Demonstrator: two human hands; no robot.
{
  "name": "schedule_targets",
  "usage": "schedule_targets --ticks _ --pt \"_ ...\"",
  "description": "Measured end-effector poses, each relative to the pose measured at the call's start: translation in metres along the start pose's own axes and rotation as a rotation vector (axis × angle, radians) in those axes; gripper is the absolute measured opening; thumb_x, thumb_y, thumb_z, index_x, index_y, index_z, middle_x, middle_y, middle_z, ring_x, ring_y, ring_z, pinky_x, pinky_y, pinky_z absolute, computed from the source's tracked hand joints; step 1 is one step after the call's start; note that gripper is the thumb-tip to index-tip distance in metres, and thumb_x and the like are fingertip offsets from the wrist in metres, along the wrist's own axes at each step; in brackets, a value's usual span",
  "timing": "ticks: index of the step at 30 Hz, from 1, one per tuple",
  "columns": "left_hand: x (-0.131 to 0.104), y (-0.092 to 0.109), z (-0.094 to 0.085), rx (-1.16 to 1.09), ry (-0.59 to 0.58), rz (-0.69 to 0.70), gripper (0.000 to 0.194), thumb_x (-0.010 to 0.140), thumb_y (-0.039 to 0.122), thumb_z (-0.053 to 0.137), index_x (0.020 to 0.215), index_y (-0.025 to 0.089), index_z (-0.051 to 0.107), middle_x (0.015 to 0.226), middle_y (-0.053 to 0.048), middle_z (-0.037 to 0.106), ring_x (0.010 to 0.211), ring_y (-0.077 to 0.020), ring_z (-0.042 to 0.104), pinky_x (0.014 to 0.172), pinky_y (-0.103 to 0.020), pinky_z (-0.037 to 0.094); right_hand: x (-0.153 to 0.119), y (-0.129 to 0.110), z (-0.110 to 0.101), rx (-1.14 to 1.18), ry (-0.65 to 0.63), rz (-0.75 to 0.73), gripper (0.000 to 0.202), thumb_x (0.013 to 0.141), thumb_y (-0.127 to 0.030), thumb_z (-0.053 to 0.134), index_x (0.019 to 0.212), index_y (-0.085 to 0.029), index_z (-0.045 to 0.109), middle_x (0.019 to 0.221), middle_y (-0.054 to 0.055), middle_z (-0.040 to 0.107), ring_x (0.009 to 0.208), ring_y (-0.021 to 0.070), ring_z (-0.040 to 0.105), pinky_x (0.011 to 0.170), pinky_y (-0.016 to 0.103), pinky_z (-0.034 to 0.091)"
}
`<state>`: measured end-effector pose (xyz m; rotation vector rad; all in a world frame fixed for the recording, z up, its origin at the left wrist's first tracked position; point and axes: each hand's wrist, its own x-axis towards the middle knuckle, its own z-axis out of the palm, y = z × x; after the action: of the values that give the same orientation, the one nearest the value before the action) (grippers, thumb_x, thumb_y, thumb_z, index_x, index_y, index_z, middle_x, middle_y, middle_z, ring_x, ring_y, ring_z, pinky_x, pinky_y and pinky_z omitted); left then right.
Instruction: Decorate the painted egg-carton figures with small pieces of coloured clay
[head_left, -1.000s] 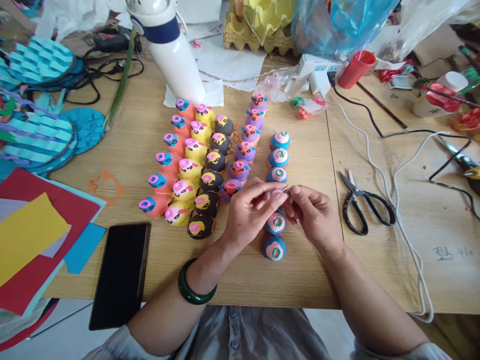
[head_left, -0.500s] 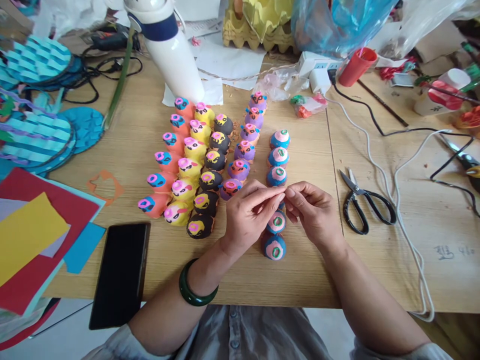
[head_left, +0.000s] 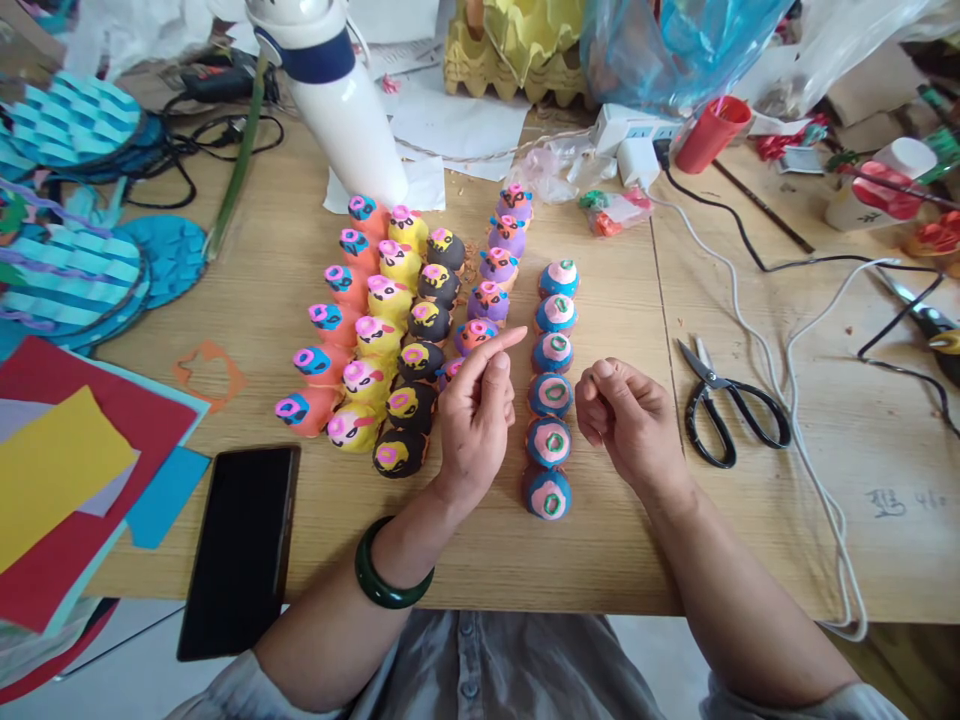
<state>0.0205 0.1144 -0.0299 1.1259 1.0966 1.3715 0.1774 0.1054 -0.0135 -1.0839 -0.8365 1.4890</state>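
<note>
My left hand [head_left: 477, 420] hovers just left of a row of blue-and-pink painted egg-like shapes [head_left: 551, 394], each with a small green ring on top. Its index finger points out, the thumb stands apart from it, and the other fingers curl in. Right of that row, my right hand [head_left: 628, 420] is closed with thumb and index pressed together; whatever they pinch is too small to make out. Left of my left hand stand more rows of painted shapes: purple ones [head_left: 498, 266], black ones [head_left: 411, 402], yellow ones [head_left: 364, 378] and orange ones [head_left: 324, 362].
Black-handled scissors [head_left: 731, 400] lie to the right, beside a white cable [head_left: 804, 430]. A dark phone [head_left: 238, 550] and coloured paper sheets [head_left: 67, 480] are at the left. A white bottle [head_left: 341, 120], egg cartons [head_left: 517, 60] and a power strip [head_left: 637, 128] stand at the back.
My hands, fingertips together above the blue-and-pink row before, have come apart. My left hand has shifted left with its index finger extended, uncovering the row; my right hand stays about where it was.
</note>
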Motion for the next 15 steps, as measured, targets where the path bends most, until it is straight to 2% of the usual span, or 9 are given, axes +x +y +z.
schedule_targets --ticks 2,6,10,13,15 --pt "-0.0002 0.0008 0.0002 -0.028 -0.010 -0.027 0.032 0.103 0.041 0.053 0.123 0.025 0.072 0.056 0.007 0.034 0.046 -0.0075 0.031 0.041 -0.020 0.030 0.0004 0.0000 -0.0006 -0.009 -0.009 0.011 0.037 0.091 -0.046 0.072 0.067 -0.019 0.064 0.050 -0.007 0.041 0.042 0.0054 0.036 0.038 0.018 0.033" --pt "0.0000 0.0019 0.0001 0.020 -0.023 -0.038 0.031 0.101 0.041 0.056 0.119 0.023 0.073 0.057 0.007 0.038 0.046 -0.0073 0.034 0.042 -0.021 0.032 0.0003 -0.0006 -0.0002 -0.030 0.006 -0.012 0.027 0.084 -0.042 0.081 0.077 -0.019 0.069 0.055 -0.006 0.050 0.047 0.0063 0.043 0.042 0.019 0.040" --pt "0.0005 0.0018 0.0001 0.034 -0.042 -0.039 0.030 0.101 0.041 0.056 0.116 0.022 0.073 0.057 0.007 0.039 0.046 -0.0071 0.035 0.042 -0.020 0.032 -0.0004 -0.0003 -0.0004 -0.035 -0.027 0.033 0.039 0.090 -0.048 0.073 0.066 -0.018 0.065 0.047 -0.009 0.038 0.039 0.0040 0.030 0.036 0.017 0.028" --pt "0.0006 0.0017 0.0006 0.020 -0.054 -0.045 0.030 0.101 0.041 0.056 0.115 0.022 0.074 0.056 0.007 0.039 0.046 -0.0069 0.035 0.042 -0.020 0.032 0.0005 0.0009 -0.0012 -0.037 0.007 -0.012 0.028 0.085 -0.042 0.080 0.073 -0.019 0.069 0.054 -0.006 0.051 0.044 0.0054 0.041 0.041 0.018 0.038" --pt "0.0008 0.0020 0.0010 0.007 -0.057 -0.044 0.029 0.100 0.040 0.057 0.114 0.022 0.074 0.056 0.007 0.039 0.045 -0.0066 0.034 0.041 -0.020 0.031 0.0014 0.0014 -0.0014 -0.032 0.019 -0.013 0.026 0.081 -0.041 0.084 0.076 -0.019 0.070 0.055 -0.006 0.052 0.045 0.0058 0.043 0.041 0.019 0.038"
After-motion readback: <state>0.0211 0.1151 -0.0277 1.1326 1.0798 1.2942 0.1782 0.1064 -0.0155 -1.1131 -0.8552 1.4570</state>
